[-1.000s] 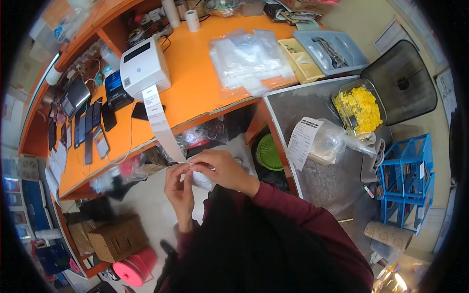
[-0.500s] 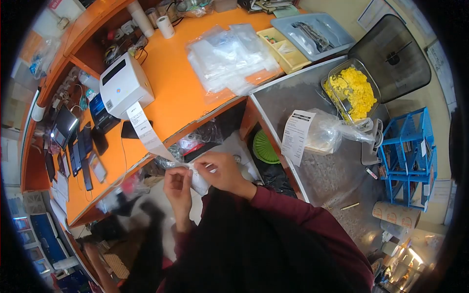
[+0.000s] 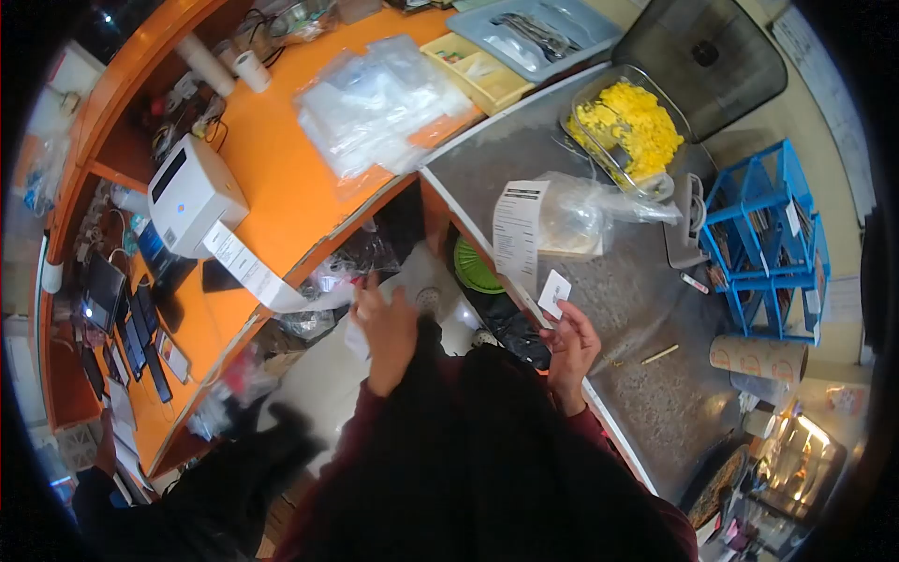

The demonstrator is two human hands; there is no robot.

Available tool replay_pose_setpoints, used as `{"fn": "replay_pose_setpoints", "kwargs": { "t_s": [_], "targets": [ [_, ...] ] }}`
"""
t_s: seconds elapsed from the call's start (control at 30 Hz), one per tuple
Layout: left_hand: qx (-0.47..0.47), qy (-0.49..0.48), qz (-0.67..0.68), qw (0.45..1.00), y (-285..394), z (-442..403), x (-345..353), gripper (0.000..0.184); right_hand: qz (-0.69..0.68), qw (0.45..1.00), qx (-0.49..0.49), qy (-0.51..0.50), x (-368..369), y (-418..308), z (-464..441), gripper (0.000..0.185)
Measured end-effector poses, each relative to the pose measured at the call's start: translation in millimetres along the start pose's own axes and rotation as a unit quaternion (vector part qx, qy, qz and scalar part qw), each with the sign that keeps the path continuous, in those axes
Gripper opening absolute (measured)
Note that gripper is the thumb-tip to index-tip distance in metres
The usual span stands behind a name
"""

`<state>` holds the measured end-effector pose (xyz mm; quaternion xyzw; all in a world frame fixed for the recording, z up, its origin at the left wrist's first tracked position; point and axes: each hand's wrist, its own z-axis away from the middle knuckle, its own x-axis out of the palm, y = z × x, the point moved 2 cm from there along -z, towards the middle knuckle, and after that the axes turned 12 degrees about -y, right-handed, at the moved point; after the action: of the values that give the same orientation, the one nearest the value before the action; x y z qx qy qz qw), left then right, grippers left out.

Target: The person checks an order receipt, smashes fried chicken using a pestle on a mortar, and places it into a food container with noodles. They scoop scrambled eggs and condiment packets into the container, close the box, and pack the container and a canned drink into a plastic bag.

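Note:
My right hand (image 3: 571, 348) pinches a small white printed label (image 3: 553, 293) between thumb and fingers, above the edge of the grey metal counter. A long paper label strip (image 3: 251, 269) curls out of a white label printer (image 3: 195, 199) and reaches my left hand (image 3: 385, 330), whose fingers are closed at its end; part of the strip hangs behind them. On the counter, close to the small label, lies a clear plastic-wrapped package (image 3: 573, 220) with a long printed receipt (image 3: 518, 229) on its left side.
The orange desk (image 3: 281, 159) carries clear plastic bags (image 3: 375, 108) and a yellow divided tray (image 3: 482, 77). A tub of yellow food (image 3: 632, 131) and a blue rack (image 3: 763, 244) stand on the counter. Another person's dark sleeve (image 3: 98, 492) shows at lower left.
My hands were together at the strip's end. My right hand has moved right, toward the package, with the small label. My left hand stays by the strip. The view has shifted right.

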<state>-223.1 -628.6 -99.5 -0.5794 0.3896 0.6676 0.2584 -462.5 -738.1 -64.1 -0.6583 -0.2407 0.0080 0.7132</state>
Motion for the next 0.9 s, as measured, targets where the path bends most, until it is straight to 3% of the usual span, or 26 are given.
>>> {"fn": "replay_pose_setpoints", "kwargs": {
  "t_s": [0.1,0.17,0.2,0.3,0.33,0.47,0.57,0.7,0.8,0.9],
  "targets": [
    [0.222,0.02,0.181,0.958,64.6,-38.1,-15.9,0.061,-0.095,0.991,0.023,0.093,-22.7,3.4,7.4,0.03],
    [0.3,0.003,0.294,0.908,100.3,-67.5,-13.2,0.086,-0.092,0.987,0.049,0.119,-25.9,7.6,2.0,0.034],
    [0.307,0.003,0.317,0.897,112.0,-81.9,-9.2,0.091,-0.091,0.985,0.061,0.132,-28.3,9.7,-0.6,0.036],
    [0.326,-0.019,0.355,0.876,130.2,-114.2,15.0,0.103,-0.358,0.921,0.142,0.067,-41.6,33.9,-4.9,0.035],
    [0.331,-0.043,0.345,0.877,132.3,-119.9,22.7,0.104,-0.422,0.89,0.163,0.058,-42.0,40.8,-5.1,0.019],
    [0.328,-0.074,0.313,0.888,137.2,-122.0,35.2,0.105,-0.458,0.863,0.2,0.068,-28.6,51.9,-8.9,0.019],
    [0.329,-0.066,0.298,0.894,139.1,-120.7,34.0,0.103,-0.496,0.845,0.201,0.018,-15.5,63.2,-19.4,0.017],
    [0.335,-0.058,0.288,0.895,138.4,-120.0,31.5,0.101,-0.499,0.822,0.267,0.061,3.0,58.6,-36.9,0.012],
    [0.339,-0.054,0.292,0.893,137.7,-122.2,33.8,0.1,-0.587,0.774,0.236,-0.008,1.3,77.1,-46.3,0.009],
    [0.338,-0.056,0.286,0.895,136.7,-123.2,37.5,0.101,-0.625,0.748,0.223,0.004,4.2,93.3,-58.4,0.007]
  ]
}}
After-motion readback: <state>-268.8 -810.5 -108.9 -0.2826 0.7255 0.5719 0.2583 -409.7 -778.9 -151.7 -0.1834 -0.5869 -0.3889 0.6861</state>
